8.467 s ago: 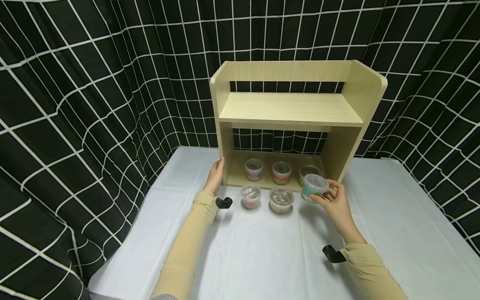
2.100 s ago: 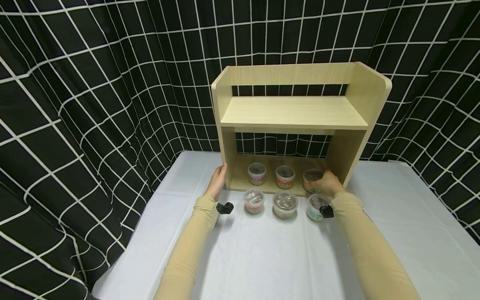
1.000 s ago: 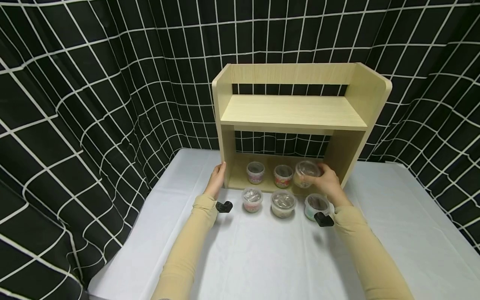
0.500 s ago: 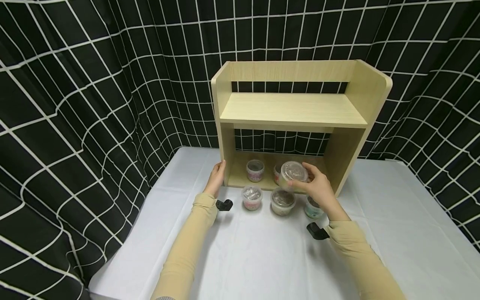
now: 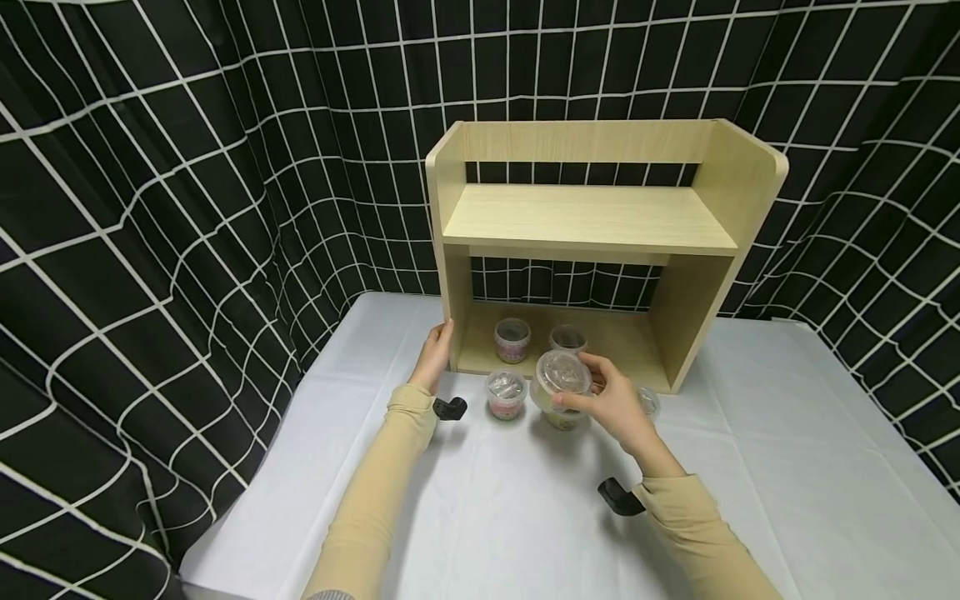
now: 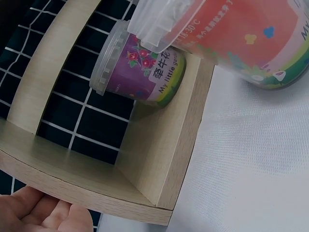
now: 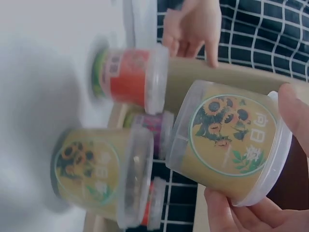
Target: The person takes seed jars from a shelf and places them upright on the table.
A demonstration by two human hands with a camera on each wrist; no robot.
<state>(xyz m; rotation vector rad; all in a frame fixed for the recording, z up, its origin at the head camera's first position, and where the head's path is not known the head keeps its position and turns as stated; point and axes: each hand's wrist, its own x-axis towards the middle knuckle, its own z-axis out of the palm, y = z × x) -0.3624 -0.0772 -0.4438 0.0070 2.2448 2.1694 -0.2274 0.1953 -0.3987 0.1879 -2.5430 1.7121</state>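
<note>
My right hand (image 5: 617,414) pinches a lidded plastic tub (image 5: 561,373) between thumb and fingers, near its lid. In the right wrist view, the held tub is tilted and carries a yellow sunflower label. Close beneath it stands a matching sunflower tub (image 7: 91,174) on the white cloth. To its left is a tub with a red-pink label (image 5: 506,395). A turquoise tub (image 5: 648,403) stands to the right, mostly hidden by my hand. My left hand (image 5: 432,357) rests with its fingers against the outer side of the wooden shelf unit's left panel (image 6: 96,188).
On the lower board of the wooden shelf unit (image 5: 592,246) stand a purple tub (image 5: 512,340) and a red tub (image 5: 567,337), the latter partly covered. White cloth (image 5: 525,517) lies over the table. Black curtains (image 5: 375,67) with white grid lines surround it.
My right hand has taken the sunflower tub from the lower board's right end and moved it forward and left, over its match. Earlier it set down the turquoise tub. The left hand has stayed put.
</note>
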